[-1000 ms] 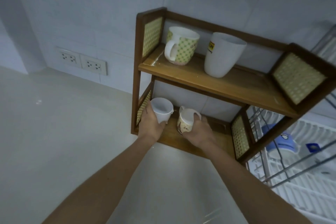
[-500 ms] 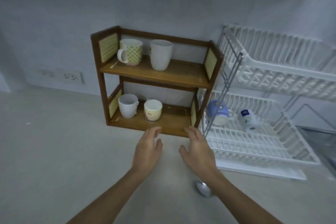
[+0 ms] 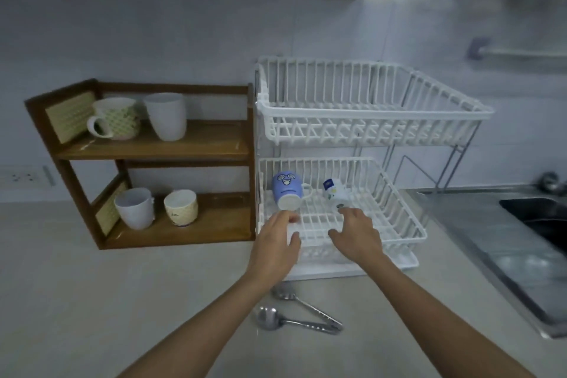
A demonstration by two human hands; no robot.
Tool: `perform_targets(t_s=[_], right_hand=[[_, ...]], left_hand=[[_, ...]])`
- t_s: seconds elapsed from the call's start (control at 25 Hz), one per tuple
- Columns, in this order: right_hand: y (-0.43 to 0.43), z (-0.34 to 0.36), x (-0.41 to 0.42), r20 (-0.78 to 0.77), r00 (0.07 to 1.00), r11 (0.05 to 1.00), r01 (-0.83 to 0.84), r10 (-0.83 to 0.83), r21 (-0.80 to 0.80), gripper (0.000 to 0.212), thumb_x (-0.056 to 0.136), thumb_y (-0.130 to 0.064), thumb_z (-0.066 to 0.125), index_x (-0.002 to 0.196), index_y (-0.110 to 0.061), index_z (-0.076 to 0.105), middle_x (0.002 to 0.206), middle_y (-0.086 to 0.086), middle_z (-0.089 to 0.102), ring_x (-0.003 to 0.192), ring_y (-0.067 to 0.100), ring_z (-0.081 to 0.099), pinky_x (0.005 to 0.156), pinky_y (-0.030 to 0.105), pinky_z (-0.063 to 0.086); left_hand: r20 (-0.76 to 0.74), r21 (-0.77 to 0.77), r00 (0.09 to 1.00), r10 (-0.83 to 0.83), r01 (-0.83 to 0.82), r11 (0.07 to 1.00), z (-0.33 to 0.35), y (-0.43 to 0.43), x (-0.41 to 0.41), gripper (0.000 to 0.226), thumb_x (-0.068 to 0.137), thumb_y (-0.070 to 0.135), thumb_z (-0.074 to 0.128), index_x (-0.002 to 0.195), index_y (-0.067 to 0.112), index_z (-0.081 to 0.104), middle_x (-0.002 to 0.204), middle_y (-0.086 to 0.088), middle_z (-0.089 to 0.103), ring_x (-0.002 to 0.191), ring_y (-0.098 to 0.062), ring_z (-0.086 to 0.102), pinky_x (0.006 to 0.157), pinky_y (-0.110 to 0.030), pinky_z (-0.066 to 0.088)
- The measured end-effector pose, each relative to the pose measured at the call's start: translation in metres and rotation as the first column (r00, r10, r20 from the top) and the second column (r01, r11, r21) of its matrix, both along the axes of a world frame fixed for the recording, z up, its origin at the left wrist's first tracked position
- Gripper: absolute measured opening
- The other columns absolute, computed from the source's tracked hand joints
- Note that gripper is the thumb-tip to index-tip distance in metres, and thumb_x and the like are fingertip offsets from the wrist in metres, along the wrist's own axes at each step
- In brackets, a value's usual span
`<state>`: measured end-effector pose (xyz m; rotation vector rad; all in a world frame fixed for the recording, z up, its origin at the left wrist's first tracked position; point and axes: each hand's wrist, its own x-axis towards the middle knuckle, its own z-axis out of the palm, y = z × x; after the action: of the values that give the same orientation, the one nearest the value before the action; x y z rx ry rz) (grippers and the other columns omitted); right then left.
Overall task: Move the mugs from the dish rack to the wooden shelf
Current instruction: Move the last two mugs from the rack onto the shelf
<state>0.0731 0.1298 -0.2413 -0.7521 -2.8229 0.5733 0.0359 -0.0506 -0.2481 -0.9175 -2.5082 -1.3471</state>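
White plastic: the dish rack (image 3: 368, 113) is a two-tier frame of thin moulded bars on metal legs, standing on a flat white drip tray (image 3: 399, 265).
Dark wood: the wooden shelf (image 3: 159, 147) has two boards and woven cane side panels, and stands just left of the rack, nearly touching it.
Blue mug (image 3: 287, 192): glossy, with a cartoon face printed on its side; it lies tilted in the rack's lower tier, left part, base towards me.
White mug with blue print (image 3: 334, 195): smaller, also lying over in the lower tier, right of the blue one; its details are blurred.
Upper board: a green-patterned mug (image 3: 118, 121) with its handle to the left, and beside it a plain white tapered cup (image 3: 167, 115), both upright.
Lower board: a plain white mug (image 3: 135, 207) and a cream patterned cup (image 3: 181, 207), upright, close together.
Left hand (image 3: 276, 244): over the front rim of the lower tier, fingers (image 3: 287, 218) loosely spread, holding nothing, just short of the blue mug.
Right hand (image 3: 357, 235): beside it over the same tier, fingers (image 3: 352, 213) open and empty, just below the white mug.
Table (image 3: 76, 301): pale, smooth, stone-like.
Steel: two spoon-ended utensils (image 3: 300, 313) lie on the table below the hands; a metal sink (image 3: 534, 224) sits at far right.
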Motion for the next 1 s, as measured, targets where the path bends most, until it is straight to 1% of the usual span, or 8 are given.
perform_targets(t_s=[0.16,0.32,0.44,0.56,0.64,0.72,0.88,1.0], right_hand=[[0.042,0.004,-0.038,-0.023,0.992,0.975,0.116,-0.123,-0.187,0.048,0.087,-0.026,0.058,0.13,-0.007,0.047,0.126,0.016,0.052,0.107,0.033,0.055,0.08,0.035,0.047],[0.072,0.002,-0.095,-0.035,0.991,0.964,0.12,-0.132,-0.237,0.046,0.088,-0.024,0.057,0.128,-0.003,0.047,0.123,0.019,0.056,0.108,0.033,0.056,0.076,0.031,0.043],[0.086,-0.004,-0.137,0.026,0.989,0.953,0.151,-0.149,-0.264,0.044,0.087,-0.024,0.059,0.123,-0.003,0.048,0.121,0.015,0.057,0.107,0.029,0.057,0.071,0.028,0.042],[0.09,-0.019,-0.162,0.097,0.977,0.966,0.205,-0.192,-0.157,0.051,0.085,-0.027,0.061,0.127,-0.005,0.043,0.126,0.013,0.05,0.114,0.029,0.053,0.08,0.035,0.046],[0.09,-0.032,-0.17,0.147,0.964,0.973,0.227,-0.22,-0.033,0.059,0.082,-0.025,0.065,0.131,-0.006,0.037,0.126,0.013,0.05,0.115,0.029,0.052,0.087,0.037,0.048],[0.093,-0.044,-0.176,0.183,0.954,0.97,0.243,-0.237,-0.015,0.072,0.078,-0.026,0.069,0.134,-0.004,0.03,0.122,0.015,0.055,0.11,0.03,0.056,0.085,0.037,0.051],[0.099,-0.054,-0.174,0.127,0.962,0.947,0.263,-0.242,-0.184,0.078,0.073,-0.032,0.073,0.133,-0.007,0.03,0.119,0.013,0.053,0.109,0.03,0.055,0.074,0.035,0.046],[0.104,-0.056,-0.154,-0.035,0.961,0.893,0.24,-0.273,-0.381,0.072,0.067,-0.033,0.074,0.124,-0.014,0.036,0.11,0.008,0.056,0.097,0.028,0.059,0.073,0.035,0.05]], left_hand=[[0.267,-0.084,0.949,0.166,-0.149,0.985,0.012,0.058,-0.063,0.043,0.089,0.019,0.057,0.13,0.011,0.047,0.131,-0.011,0.051,0.113,-0.029,0.054,0.089,-0.032,0.044],[0.449,-0.155,0.85,0.276,-0.231,0.961,0.01,0.106,-0.133,0.056,0.089,0.024,0.056,0.138,0.003,0.038,0.137,-0.019,0.05,0.119,-0.038,0.051,0.096,-0.042,0.046],[0.407,-0.25,0.823,0.396,-0.317,0.915,-0.003,0.13,-0.165,0.065,0.085,0.03,0.063,0.137,0.001,0.035,0.14,-0.018,0.045,0.126,-0.037,0.045,0.097,-0.043,0.043],[0.307,-0.357,0.829,0.467,-0.354,0.864,-0.02,0.145,-0.182,0.086,0.079,0.039,0.07,0.143,0.004,0.023,0.147,-0.018,0.032,0.133,-0.037,0.033,0.102,-0.047,0.037],[0.376,-0.338,0.811,0.448,-0.331,0.881,-0.032,0.147,-0.189,0.099,0.076,0.036,0.075,0.148,0.009,0.012,0.151,-0.018,0.024,0.136,-0.038,0.029,0.106,-0.049,0.033],[0.475,-0.271,0.771,0.424,-0.33,0.904,-0.041,0.144,-0.196,0.108,0.072,0.033,0.079,0.15,0.014,0.006,0.151,-0.019,0.025,0.133,-0.042,0.033,0.106,-0.05,0.035],[0.52,-0.231,0.73,0.443,-0.38,0.896,-0.048,0.139,-0.205,0.105,0.064,0.036,0.083,0.143,0.007,0.021,0.137,-0.022,0.044,0.12,-0.041,0.048,0.096,-0.048,0.047],[0.524,-0.178,0.731,0.437,-0.408,0.896,-0.047,0.137,-0.192,0.1,0.062,0.038,0.082,0.141,0.009,0.027,0.131,-0.02,0.049,0.114,-0.04,0.053,0.092,-0.047,0.05]])
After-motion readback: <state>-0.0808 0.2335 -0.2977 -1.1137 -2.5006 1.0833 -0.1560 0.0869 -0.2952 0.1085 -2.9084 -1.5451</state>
